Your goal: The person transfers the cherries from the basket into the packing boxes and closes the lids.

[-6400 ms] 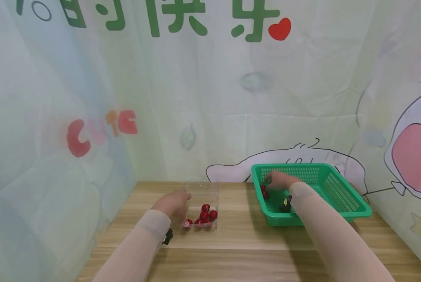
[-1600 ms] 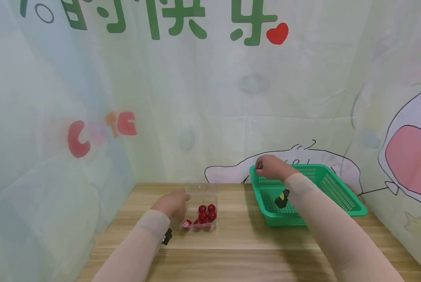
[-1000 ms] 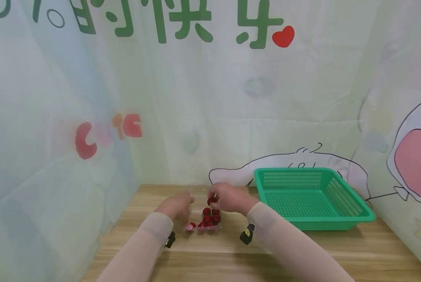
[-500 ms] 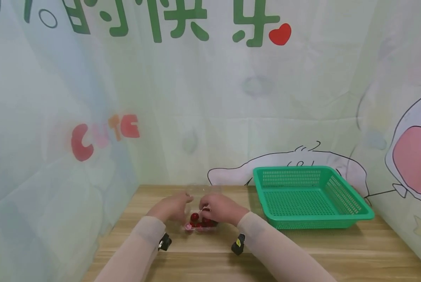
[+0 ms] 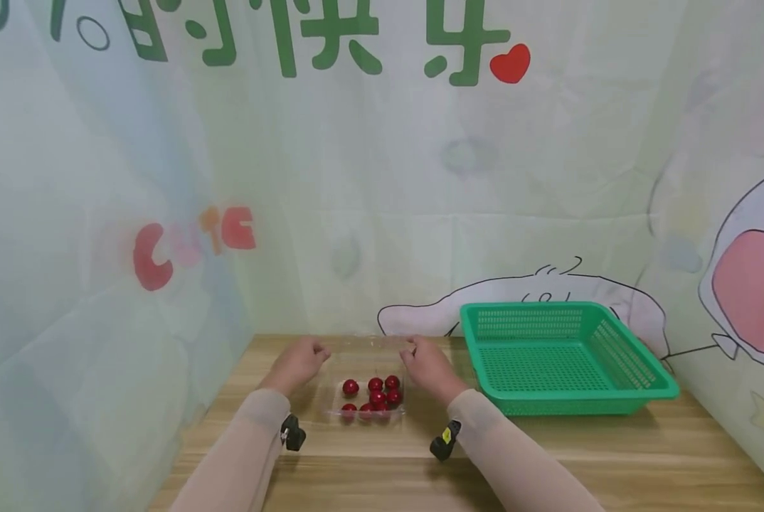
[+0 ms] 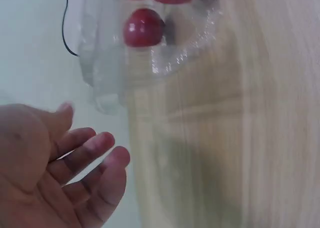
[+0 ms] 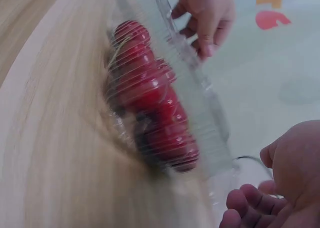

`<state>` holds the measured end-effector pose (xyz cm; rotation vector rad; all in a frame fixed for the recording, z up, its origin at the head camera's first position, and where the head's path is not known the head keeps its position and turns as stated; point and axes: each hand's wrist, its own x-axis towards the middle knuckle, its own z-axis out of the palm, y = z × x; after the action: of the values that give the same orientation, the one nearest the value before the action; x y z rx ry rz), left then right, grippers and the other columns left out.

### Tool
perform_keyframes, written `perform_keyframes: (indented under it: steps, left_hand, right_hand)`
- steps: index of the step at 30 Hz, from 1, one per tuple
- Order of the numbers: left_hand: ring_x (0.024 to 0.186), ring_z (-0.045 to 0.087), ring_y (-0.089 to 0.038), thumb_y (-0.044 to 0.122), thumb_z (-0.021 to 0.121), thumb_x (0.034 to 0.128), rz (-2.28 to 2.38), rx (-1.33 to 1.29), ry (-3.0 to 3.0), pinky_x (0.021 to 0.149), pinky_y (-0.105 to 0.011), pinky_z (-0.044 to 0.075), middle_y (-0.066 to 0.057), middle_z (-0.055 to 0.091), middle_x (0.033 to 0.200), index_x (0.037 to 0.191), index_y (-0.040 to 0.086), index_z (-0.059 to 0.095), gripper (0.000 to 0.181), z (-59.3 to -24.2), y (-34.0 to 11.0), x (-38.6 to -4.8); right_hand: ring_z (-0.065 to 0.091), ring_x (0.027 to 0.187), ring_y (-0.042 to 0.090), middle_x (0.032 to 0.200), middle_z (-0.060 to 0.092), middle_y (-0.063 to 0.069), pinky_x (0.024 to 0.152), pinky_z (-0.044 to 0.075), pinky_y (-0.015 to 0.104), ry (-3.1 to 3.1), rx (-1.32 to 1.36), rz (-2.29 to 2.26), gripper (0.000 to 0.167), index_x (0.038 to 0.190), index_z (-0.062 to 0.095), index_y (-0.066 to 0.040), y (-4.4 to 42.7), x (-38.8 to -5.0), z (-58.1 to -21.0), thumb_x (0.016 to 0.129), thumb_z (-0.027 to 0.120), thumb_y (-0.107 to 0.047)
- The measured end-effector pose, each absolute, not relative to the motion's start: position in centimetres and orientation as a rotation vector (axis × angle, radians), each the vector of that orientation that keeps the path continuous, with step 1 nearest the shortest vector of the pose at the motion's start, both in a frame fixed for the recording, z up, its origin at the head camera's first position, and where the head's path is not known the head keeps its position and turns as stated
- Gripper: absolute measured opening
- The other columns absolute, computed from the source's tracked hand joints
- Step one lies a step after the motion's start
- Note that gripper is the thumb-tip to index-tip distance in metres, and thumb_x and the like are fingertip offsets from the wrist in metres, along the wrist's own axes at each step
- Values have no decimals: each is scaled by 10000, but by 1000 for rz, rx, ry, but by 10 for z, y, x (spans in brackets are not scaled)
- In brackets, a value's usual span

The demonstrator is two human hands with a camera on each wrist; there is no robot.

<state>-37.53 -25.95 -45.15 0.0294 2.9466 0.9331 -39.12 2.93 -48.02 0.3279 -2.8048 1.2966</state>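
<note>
A clear plastic box [image 5: 333, 405] stands on the table, holding several shiny red cherries [image 5: 377, 397]. In the head view, my left hand [image 5: 297, 363] is at the box's left side and my right hand [image 5: 428, 364] at its right side. The left wrist view shows the left hand [image 6: 65, 163] with loosely bent fingers, apart from the box and a lone cherry [image 6: 144, 27] inside it. In the right wrist view, the right hand [image 7: 280, 188] has loosely curled fingers by the box's edge, with nothing visible in them; whether it touches the plastic is unclear.
A green perforated basket [image 5: 568, 405] stands on the right of the wooden table [image 5: 356, 469]; no cherries show in it. A printed curtain [image 5: 356, 178] hangs behind and beside the table.
Earlier, my right hand was in the basket among cherries, then carried one to the box and reached inside. Now it is out at the right side. My left hand has drawn slightly away leftward.
</note>
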Motion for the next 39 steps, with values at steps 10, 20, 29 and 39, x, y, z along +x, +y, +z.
perform_keyframes:
  steps: [10,20,29,39]
  left_hand:
    - [817,731,-233,257,593,1192,1089,32,2758,646,-333,625,-140,781,1132,1352,-49,759,383,-454,-259,-381]
    - [828,716,-219,224,509,1218,1147,36,2633,631,-291,647,-171,744,1182,1487,-92,644,436,-455,-257,-380]
    - [953,723,-271,193,482,1219,1373,-14,2564,642,-330,651,-250,712,1366,1625,-21,457,459,-459,-258,-381]
    - [1272,755,-505,758,197,1157,1596,56,2320,932,-524,721,-361,587,1585,1674,-14,395,950,-447,-268,-382]
  right_hand:
    - [782,1064,419,1187,802,270,937,667,517,-2875,277,1449,483,1246,769,86,43,-406,-495,1180,573,-350]
    - [587,669,160,850,721,46,604,498,263,-2907,246,1555,339,1169,810,-25,42,-402,-492,1134,669,-331]
    - [601,635,143,858,713,74,575,523,252,-2692,199,1924,483,1527,581,18,39,-402,-500,1078,690,-124]
    - [643,636,165,800,647,65,583,578,251,-2519,224,1999,178,1242,600,-26,41,-399,-503,1082,676,-13]
